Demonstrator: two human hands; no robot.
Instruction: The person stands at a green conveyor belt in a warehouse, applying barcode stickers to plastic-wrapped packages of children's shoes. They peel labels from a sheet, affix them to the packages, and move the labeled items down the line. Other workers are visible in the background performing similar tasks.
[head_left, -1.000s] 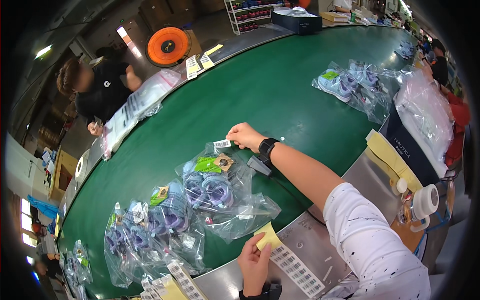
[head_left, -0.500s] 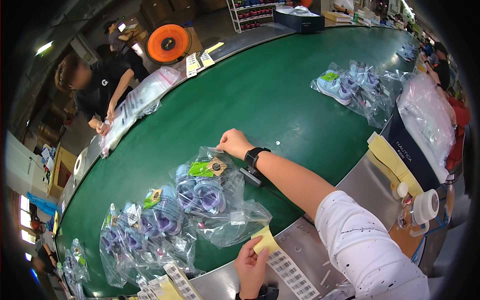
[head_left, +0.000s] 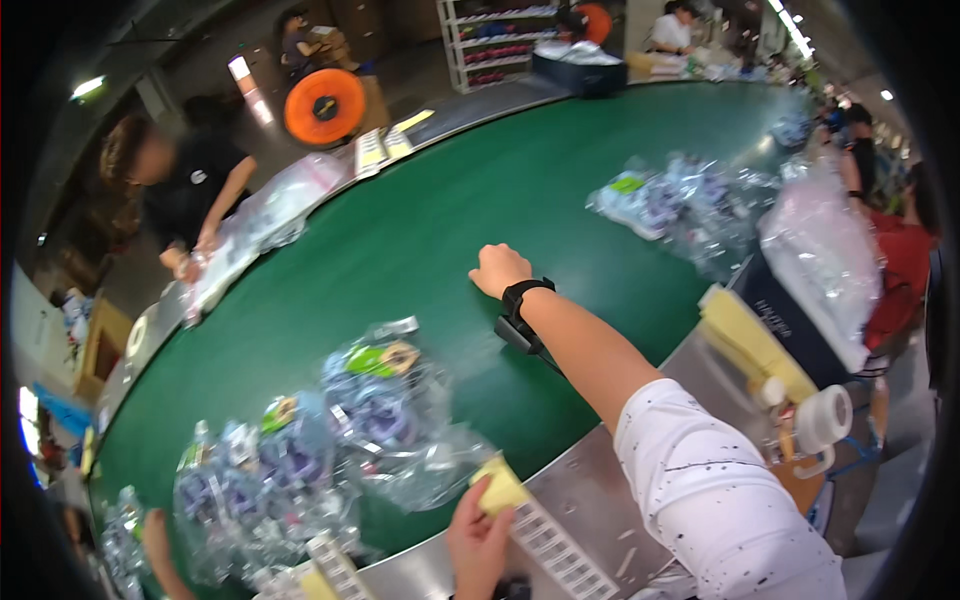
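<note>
My right hand (head_left: 501,270), with a black strap at the wrist, hovers over the green belt (head_left: 420,230). Its fingers are curled closed, and whether anything is inside them is hidden. To its lower left, apart from it, lies a clear plastic bag (head_left: 440,475) holding light blue and purple shoes (head_left: 385,425) with green and tan tags. At the belt's near edge my left hand (head_left: 478,540) pinches a label sheet (head_left: 560,548), yellow at its top with rows of white labels. More bagged shoes (head_left: 290,460) lie left of the first bag, blurred by motion.
Further label sheets (head_left: 340,565) lie at the near edge. A dark shoe box (head_left: 790,315) with plastic bags, yellow paper (head_left: 750,340) and a white tape roll (head_left: 825,418) stand right. Bagged shoes (head_left: 650,205) lie far right. A person (head_left: 200,190) works across the belt; another person's forearm (head_left: 160,555) reaches in lower left.
My right hand has left the top of the shoe bag and moved right, fingers now curled. The view has shifted. Another person's forearm has come in at the lower left.
</note>
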